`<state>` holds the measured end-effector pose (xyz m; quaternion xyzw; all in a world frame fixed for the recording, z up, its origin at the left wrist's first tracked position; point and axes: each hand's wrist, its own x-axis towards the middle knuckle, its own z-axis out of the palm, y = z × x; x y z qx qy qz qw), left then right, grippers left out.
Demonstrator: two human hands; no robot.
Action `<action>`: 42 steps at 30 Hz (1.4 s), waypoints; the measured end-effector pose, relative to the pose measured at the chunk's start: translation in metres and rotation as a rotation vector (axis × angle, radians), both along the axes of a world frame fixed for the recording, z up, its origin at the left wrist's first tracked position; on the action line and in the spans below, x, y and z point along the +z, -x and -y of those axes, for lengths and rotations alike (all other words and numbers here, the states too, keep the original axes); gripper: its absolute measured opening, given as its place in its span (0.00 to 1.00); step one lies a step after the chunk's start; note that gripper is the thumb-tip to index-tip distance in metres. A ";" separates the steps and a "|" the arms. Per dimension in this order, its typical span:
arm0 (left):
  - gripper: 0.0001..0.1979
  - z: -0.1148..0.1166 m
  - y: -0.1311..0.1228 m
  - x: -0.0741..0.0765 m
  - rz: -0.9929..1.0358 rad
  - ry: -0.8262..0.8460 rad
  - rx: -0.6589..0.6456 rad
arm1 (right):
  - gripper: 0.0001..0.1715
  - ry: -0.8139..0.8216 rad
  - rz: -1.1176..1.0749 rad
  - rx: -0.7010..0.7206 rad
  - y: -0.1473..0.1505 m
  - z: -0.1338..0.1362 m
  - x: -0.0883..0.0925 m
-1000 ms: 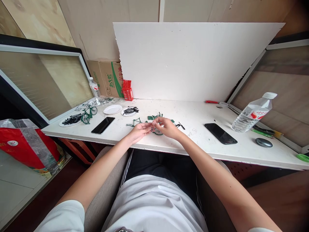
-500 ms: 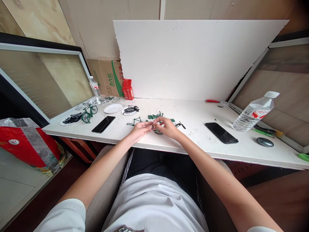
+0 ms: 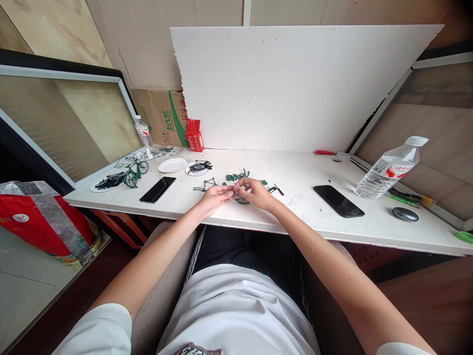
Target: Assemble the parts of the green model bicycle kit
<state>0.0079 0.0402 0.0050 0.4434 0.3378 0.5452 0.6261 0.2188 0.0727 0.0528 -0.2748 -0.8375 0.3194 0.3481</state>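
Observation:
My left hand (image 3: 215, 197) and my right hand (image 3: 254, 192) meet above the front part of the table. Both pinch with their fingertips at one spot, on a small part that the fingers mostly hide. Just under my right hand shows part of a small spoked wheel (image 3: 242, 199); I cannot tell whether it is held or lies on the table. Left of the fingers lies a green toy bicycle frame (image 3: 205, 186). Beyond them are more green model pieces (image 3: 237, 176). A thin black stick-like piece (image 3: 278, 190) lies to the right of my right hand.
An assembled green toy bicycle (image 3: 136, 171) stands by a plate of black parts (image 3: 108, 182). Two more plates, one with black pieces (image 3: 199, 167), lie behind a phone (image 3: 158, 190). On the right are another phone (image 3: 339, 200), a water bottle (image 3: 391, 168) and a grey mouse-shaped object (image 3: 405, 214).
The view has tilted very slightly. Both hands keep the same fingertip pinch in nearly the same place, and the things on the table have not moved.

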 end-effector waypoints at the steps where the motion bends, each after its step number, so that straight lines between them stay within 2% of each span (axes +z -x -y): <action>1: 0.16 0.000 0.000 0.000 -0.002 -0.001 -0.001 | 0.15 0.002 0.001 0.004 0.000 0.000 0.000; 16: 0.17 0.001 -0.001 0.002 0.012 0.011 -0.002 | 0.15 0.031 0.000 0.005 0.000 0.002 0.004; 23: 0.19 0.002 0.000 0.005 0.013 0.009 -0.004 | 0.15 -0.105 0.029 0.043 -0.005 0.012 0.024; 32: 0.21 0.000 0.005 0.005 0.007 0.064 0.009 | 0.13 0.043 0.235 0.305 -0.018 0.027 0.050; 36: 0.20 0.000 0.011 0.009 -0.033 0.095 0.014 | 0.14 0.229 0.389 0.406 -0.019 0.037 0.060; 42: 0.16 -0.001 0.022 0.017 -0.068 0.076 0.028 | 0.15 0.292 0.610 0.402 -0.014 0.051 0.062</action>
